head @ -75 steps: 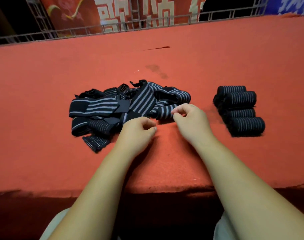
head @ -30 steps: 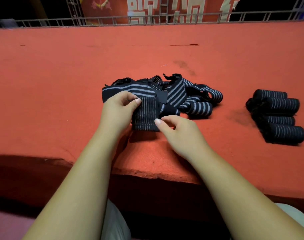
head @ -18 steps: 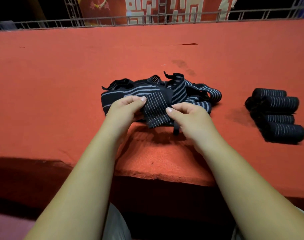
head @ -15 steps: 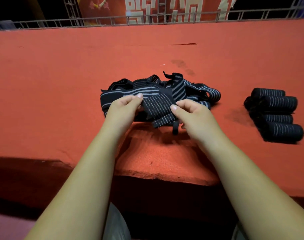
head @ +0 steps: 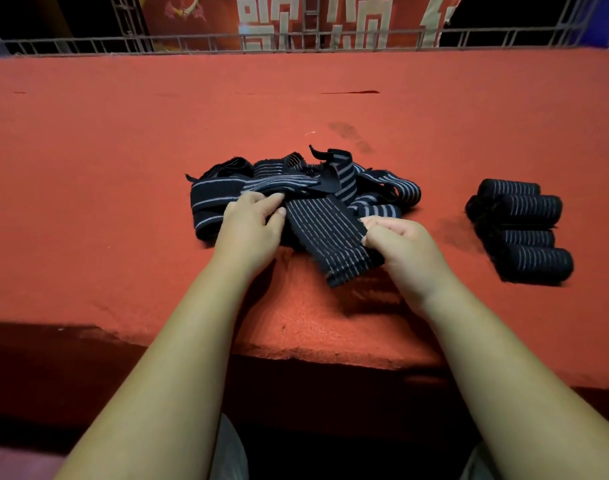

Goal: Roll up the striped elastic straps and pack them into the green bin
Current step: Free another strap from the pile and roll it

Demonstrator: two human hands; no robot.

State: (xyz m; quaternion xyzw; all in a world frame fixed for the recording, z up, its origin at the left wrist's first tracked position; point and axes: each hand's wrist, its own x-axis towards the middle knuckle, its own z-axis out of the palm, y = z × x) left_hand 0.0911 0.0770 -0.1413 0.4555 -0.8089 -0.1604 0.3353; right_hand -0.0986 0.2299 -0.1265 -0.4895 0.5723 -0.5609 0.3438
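A loose pile of black straps with grey stripes (head: 372,188) lies on the red felt surface (head: 123,168). One strap (head: 327,237) is pulled out of the pile toward me, stretched flat between both hands. My left hand (head: 251,230) pinches its upper end by the pile. My right hand (head: 400,247) grips its right edge near the free end. To the right, several rolled straps (head: 524,230) lie side by side. No green bin is in view.
The red surface ends in a front edge (head: 296,355) close to my body, with dark space below. A metal railing (head: 296,43) and a red banner with white characters (head: 296,19) run along the far side.
The strap has been drawn further out of the pile toward me and now lies flatter and longer. My right hand has moved right and nearer; my left hand has stayed by the pile.
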